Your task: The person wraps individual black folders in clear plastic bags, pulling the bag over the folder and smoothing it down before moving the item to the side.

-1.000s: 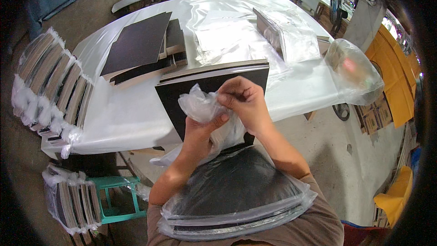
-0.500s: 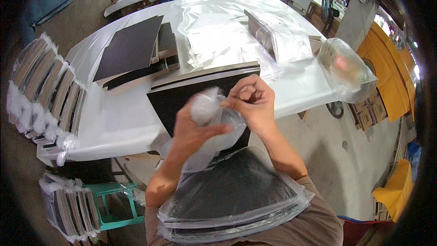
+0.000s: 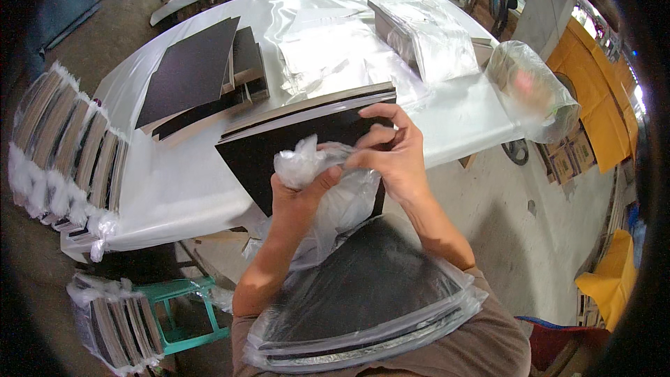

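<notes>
A clear plastic bag [image 3: 363, 286] with flat black boards inside leans against my body. Its gathered mouth is bunched into a crumpled tuft, and my left hand [image 3: 299, 202] closes round the plastic just below that tuft. With thumb and forefinger my right hand [image 3: 396, 157] pinches the plastic beside it; its other fingers are raised and curled. Just beyond both hands, a stack of black boards [image 3: 244, 160] rests tilted at the table's near edge, partly hidden by the hands and the bag.
The table [image 3: 188, 202] is covered in clear sheeting. Black boards [image 3: 188, 70] lie at its left, clear bags [image 3: 328, 59] at its middle. Bagged stacks [image 3: 70, 139] stand at the left edge, more by a green stool [image 3: 192, 314]. A filled clear bag [image 3: 530, 91] sits at the right corner.
My right hand has opened its upper fingers from a tighter curl while staying at the plastic. The left hand has sunk slightly, and the bunched tuft now tips to the left.
</notes>
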Demonstrator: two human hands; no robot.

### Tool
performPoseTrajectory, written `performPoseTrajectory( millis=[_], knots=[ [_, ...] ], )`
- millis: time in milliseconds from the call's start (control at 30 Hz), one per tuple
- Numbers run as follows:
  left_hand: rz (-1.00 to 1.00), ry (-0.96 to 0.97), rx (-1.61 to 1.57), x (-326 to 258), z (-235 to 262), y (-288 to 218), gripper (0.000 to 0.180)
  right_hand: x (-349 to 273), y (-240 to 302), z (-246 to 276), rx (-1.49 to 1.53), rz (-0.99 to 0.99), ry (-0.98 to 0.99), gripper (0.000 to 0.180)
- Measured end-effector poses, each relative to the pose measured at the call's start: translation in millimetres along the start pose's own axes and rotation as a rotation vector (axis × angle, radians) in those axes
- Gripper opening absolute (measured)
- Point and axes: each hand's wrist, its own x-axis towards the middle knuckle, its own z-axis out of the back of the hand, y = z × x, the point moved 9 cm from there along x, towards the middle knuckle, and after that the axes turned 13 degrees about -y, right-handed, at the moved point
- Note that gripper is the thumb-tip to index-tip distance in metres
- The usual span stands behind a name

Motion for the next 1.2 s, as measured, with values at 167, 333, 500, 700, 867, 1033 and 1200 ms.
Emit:
performPoseTrajectory(
  millis=[167, 333, 500, 700, 867, 1033, 1200],
  knots=[
    [0.131, -0.039, -0.112, 1, 8, 16, 0.017, -4, -1, -3, 0.104, 0.046, 0.013, 0.063],
    [0.148, -0.059, -0.174, 5, 10, 23, 0.019, -11, -6, -19, 0.102, -0.096, 0.077, 0.049],
    [0.176, 0.005, -0.202, -1, -3, 10, 0.022, -7, -9, -8, -0.113, -0.068, 0.008, 0.048],
    [0.257, -0.049, -0.241, 0, 9, 32, 0.029, -5, -8, -3, -0.076, 0.106, 0.021, 0.035],
    [0.224, -0.029, -0.312, 3, -2, 22, 0.023, -9, -18, -7, -0.175, 0.047, 0.039, 0.010],
    [0.245, -0.093, -0.287, 7, 10, 37, 0.024, -13, -5, -8, -0.587, 0.285, -0.018, 0.007],
    [0.250, 0.070, -0.404, 7, 4, 40, 0.024, -13, 19, -5, -0.492, 0.660, -0.127, 0.011]
  ],
)
